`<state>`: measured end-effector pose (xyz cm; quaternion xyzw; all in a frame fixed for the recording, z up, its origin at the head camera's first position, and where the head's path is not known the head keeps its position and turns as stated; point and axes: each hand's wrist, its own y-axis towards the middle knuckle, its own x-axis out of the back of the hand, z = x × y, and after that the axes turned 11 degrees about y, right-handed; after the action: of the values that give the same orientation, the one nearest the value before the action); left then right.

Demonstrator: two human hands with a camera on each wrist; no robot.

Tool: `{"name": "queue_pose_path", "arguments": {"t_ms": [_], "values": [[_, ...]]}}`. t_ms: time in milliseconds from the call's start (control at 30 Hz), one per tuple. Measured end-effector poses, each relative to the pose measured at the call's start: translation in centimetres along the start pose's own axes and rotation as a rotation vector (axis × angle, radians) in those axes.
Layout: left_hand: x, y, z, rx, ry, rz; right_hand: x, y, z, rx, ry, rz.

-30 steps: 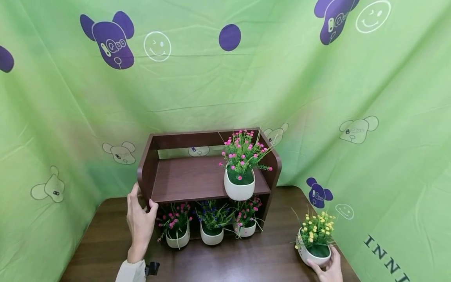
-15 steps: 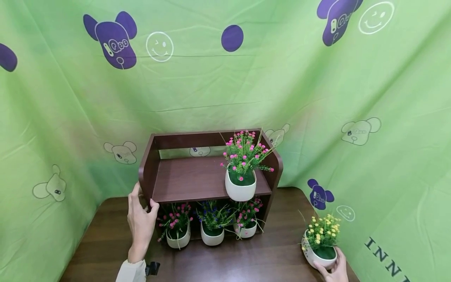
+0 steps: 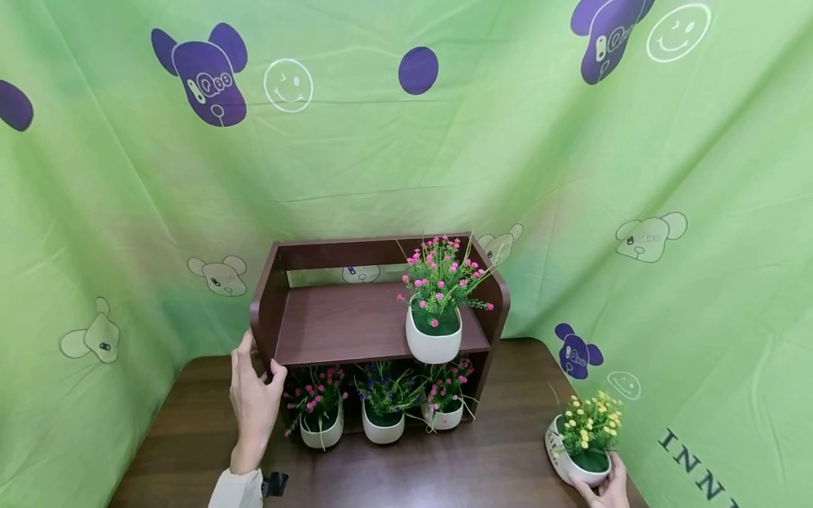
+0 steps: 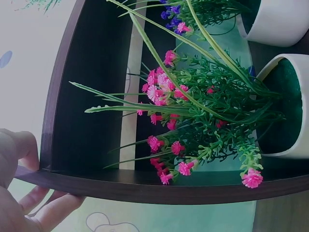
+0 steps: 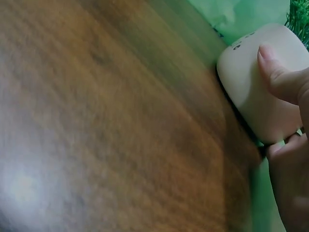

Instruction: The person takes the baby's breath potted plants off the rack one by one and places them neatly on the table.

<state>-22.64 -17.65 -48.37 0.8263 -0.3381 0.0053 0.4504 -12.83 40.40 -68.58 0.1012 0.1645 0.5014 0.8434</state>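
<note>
1. Green printed cloth (image 3: 356, 162) is hung behind and beside the shelf (image 3: 343, 321); both are backed onto a brown wooden table (image 3: 483, 469).
2. Yellow-flowered pot (image 3: 581, 441): located right of the shelf and forward of it, well apart, by the table's edge. Whether its weight is borne by the table or the hand cannot be told.
3. Right hand (image 3: 605, 488): the pot is gripped low, thumb laid against its wall and fingers curled beneath; the blooms are presumably spared by this hold.
4. Left hand (image 3: 254, 402): the shelf's left panel is pinched, thumb at the front edge and fingers outside, apparently so that the frame is steadied.
5. Pink-flowered pot (image 3: 435, 310): set upright at the right end of the shelf's upper tier.
6. Three flowerpots (image 3: 383, 423): ranged along the shelf's lower tier, near its front, probably so that the flowers are given room and kept visible.
</note>
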Motion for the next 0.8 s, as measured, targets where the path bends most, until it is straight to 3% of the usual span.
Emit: {"name": "queue_pose_path", "arguments": {"t_ms": [267,500,667,800], "values": [[0.0,-0.1,0.0,0.010,0.012,0.007,0.4,0.1,-1.0,0.054,0.008,0.021],[-0.1,0.0,0.0,0.005,0.010,0.007,0.9,0.6,-1.8,0.164,-0.138,0.075],[-0.1,0.0,-0.1,0.004,0.005,0.006,1.1,0.4,-1.7,0.086,-0.023,0.068],[-0.1,0.0,-0.2,0.003,0.009,-0.001,1.4,0.3,-1.9,0.050,-0.005,0.067]]}}
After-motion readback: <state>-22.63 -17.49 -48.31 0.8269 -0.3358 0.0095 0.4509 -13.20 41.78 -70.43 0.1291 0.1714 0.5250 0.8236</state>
